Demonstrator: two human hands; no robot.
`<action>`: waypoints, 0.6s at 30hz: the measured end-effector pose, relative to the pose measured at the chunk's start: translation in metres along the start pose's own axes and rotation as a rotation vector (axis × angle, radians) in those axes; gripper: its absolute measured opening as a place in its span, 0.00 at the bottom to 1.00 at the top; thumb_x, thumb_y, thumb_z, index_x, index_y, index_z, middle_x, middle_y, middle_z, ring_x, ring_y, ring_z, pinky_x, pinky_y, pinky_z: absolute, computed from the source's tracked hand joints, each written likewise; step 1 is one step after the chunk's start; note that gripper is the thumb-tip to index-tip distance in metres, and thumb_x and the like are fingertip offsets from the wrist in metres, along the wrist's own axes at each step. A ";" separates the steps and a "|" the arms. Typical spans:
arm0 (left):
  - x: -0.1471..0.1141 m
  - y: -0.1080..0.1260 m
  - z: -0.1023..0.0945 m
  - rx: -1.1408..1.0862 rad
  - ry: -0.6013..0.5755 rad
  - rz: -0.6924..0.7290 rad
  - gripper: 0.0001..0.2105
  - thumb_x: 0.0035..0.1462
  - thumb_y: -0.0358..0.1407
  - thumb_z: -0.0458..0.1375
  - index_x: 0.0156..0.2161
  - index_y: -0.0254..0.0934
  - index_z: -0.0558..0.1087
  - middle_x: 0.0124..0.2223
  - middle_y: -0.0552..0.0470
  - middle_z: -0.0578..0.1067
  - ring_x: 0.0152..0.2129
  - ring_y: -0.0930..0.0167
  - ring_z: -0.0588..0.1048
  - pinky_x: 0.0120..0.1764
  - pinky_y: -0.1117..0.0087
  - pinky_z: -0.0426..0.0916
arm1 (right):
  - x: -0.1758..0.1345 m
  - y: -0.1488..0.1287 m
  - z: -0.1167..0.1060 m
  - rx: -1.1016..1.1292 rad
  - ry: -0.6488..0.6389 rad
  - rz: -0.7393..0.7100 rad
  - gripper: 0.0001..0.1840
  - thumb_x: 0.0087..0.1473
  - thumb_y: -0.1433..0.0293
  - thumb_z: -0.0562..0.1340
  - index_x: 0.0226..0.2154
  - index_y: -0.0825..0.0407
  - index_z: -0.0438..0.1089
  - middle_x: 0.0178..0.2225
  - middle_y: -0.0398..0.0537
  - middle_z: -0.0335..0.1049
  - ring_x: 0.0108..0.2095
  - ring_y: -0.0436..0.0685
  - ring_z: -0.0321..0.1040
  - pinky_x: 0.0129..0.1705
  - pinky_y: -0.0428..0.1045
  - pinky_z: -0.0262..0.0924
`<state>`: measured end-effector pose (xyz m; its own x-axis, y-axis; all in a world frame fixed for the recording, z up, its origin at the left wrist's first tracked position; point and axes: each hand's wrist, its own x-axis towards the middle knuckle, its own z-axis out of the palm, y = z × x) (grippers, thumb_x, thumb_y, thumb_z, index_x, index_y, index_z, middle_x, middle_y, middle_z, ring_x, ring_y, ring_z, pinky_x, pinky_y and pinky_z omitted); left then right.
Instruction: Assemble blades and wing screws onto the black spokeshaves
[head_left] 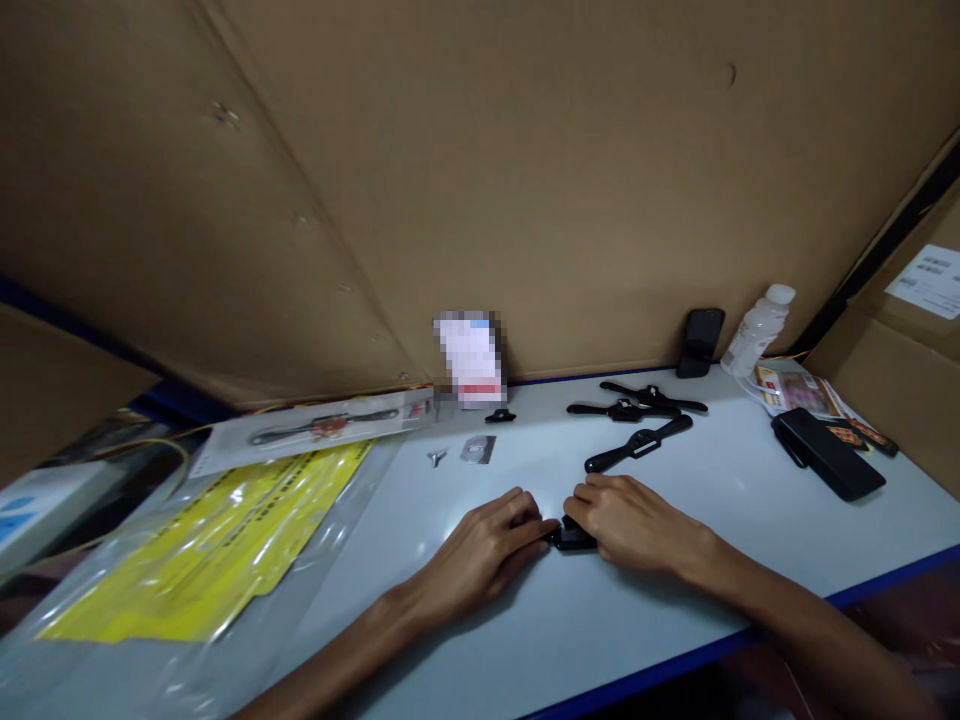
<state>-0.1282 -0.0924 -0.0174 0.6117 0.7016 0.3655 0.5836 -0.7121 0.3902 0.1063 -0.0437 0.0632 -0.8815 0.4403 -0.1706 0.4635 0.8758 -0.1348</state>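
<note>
My left hand (495, 540) is closed on the left end of a black spokeshave (576, 540) near the front of the table. My right hand (634, 520) grips its right side, fingers curled over the top. Only the tool's middle shows; its handles are hidden by my hands. Beyond my hands lie a flat metal blade (478, 450), a small silver screw (436, 457) and a small black clamp piece (500, 415). Behind my right hand are more black spokeshave bodies: a near one (639, 443), a middle one (622, 410) and a far one (652, 395).
Clear plastic bags with yellow printed sheets (217, 550) and a packaged spokeshave (322, 428) cover the left. A blurred phone-like screen (472, 360) leans on the cardboard wall (525, 180). At right are a black phone (700, 343), a bottle (759, 330) and a black case (829, 455).
</note>
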 end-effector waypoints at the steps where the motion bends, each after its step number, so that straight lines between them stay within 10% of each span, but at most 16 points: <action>1: 0.000 0.000 0.000 0.002 -0.001 0.000 0.12 0.73 0.32 0.54 0.54 0.38 0.78 0.39 0.48 0.75 0.34 0.66 0.73 0.34 0.66 0.72 | 0.000 0.001 0.000 0.003 -0.001 0.003 0.17 0.60 0.86 0.56 0.46 0.61 0.76 0.41 0.59 0.79 0.45 0.62 0.74 0.41 0.52 0.65; 18: -0.001 0.000 0.000 0.024 -0.015 -0.001 0.12 0.73 0.32 0.53 0.54 0.38 0.78 0.39 0.47 0.75 0.34 0.66 0.73 0.34 0.66 0.72 | -0.003 0.004 0.000 0.087 0.069 -0.008 0.17 0.56 0.86 0.58 0.43 0.59 0.76 0.39 0.56 0.79 0.43 0.59 0.73 0.43 0.51 0.64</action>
<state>-0.1291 -0.0928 -0.0174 0.6193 0.7018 0.3520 0.5967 -0.7121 0.3700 0.1113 -0.0416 0.0630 -0.8878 0.4488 -0.1016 0.4601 0.8600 -0.2206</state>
